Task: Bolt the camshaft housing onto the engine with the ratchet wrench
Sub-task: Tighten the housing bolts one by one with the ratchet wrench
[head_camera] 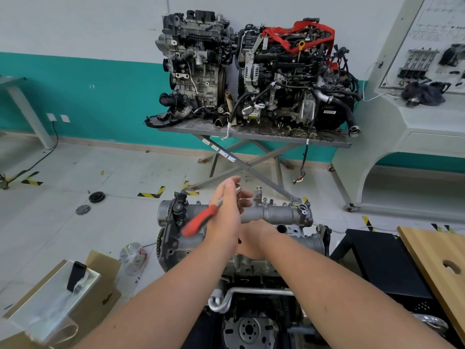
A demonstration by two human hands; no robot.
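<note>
Two hands are positioned over the camshaft housing (274, 214) atop the engine (251, 248).
Ratchet wrench (201, 220) head is grasped by left hand (224, 217); right hand (254, 238) fingers are hidden, state undeterminable.

White wall (75, 26) with teal band (88, 96), grey tiled floor (75, 172) with hazard tape (151, 192). Metal stand (251, 133) bearing two engines (251, 71), white console (415, 127) right, wooden board (432, 255).

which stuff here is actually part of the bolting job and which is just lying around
In the job: ratchet wrench, camshaft housing, engine, left hand, right hand.

Lying about: phone, cardboard box, two engines on the stand, wooden board.
</note>
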